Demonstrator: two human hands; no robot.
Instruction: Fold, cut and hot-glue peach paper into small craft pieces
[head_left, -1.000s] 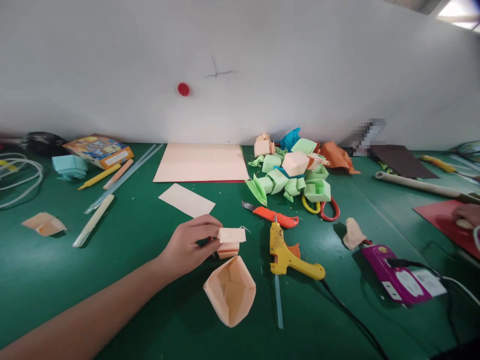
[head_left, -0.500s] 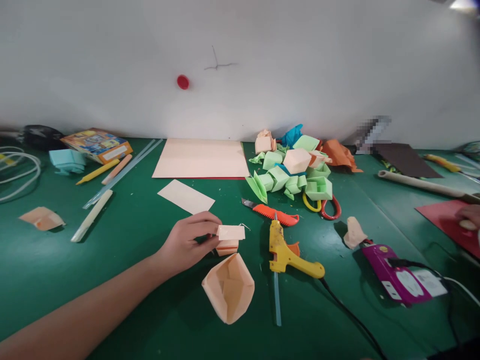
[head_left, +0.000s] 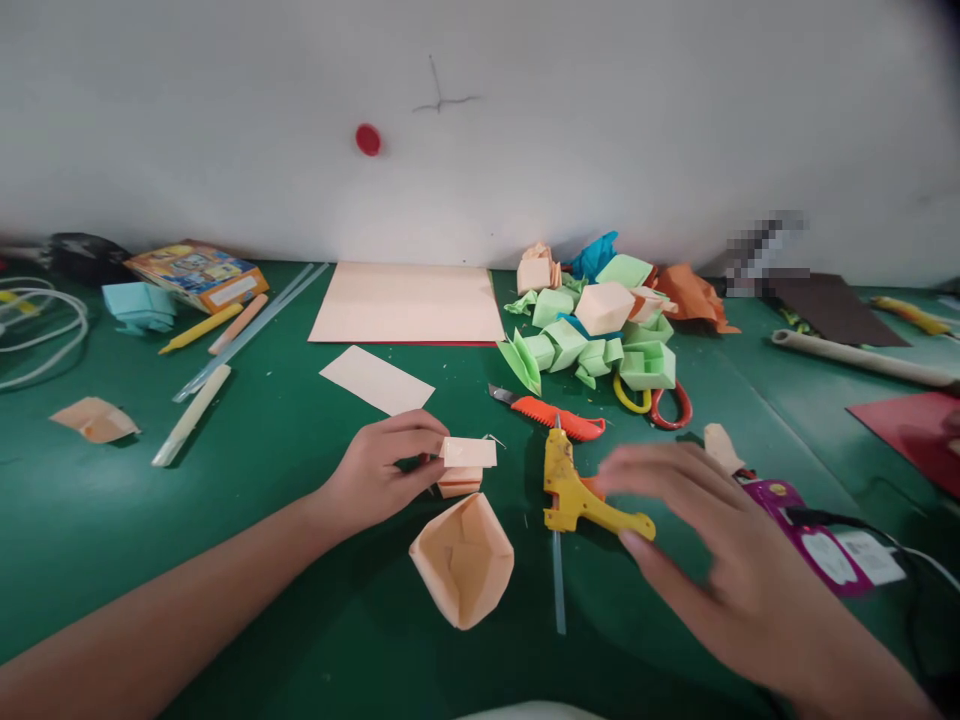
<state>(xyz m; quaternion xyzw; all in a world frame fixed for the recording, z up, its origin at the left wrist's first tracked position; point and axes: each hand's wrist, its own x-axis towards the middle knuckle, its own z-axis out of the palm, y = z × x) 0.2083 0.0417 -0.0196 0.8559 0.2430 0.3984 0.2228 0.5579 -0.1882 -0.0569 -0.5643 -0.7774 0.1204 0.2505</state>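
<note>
Between the fingertips of my left hand point(head_left: 390, 465) is a small folded piece of peach paper point(head_left: 469, 453). Under it sits a little peach paper block point(head_left: 459, 483). Just in front, an open peach paper box point(head_left: 463, 565) lies with its hollow facing up. My right hand point(head_left: 720, 560), slightly blurred, has its fingers spread around the handle end of a yellow glue gun point(head_left: 566, 490). A clear glue stick point(head_left: 559, 585) pokes out of the gun's back. I cannot tell whether the fingertips touch the handle.
An orange utility knife point(head_left: 555, 415) lies beyond the glue gun, near scissors point(head_left: 670, 407) and a heap of folded paper pieces point(head_left: 600, 310). A purple power box point(head_left: 806, 540) with cables is at right. Paper sheets point(head_left: 409, 305) lie behind; another person's hand shows at the right edge.
My right hand has come in from the lower right and reached the glue gun's handle. My left hand keeps its pinch on the folded paper. The view has shifted slightly.
</note>
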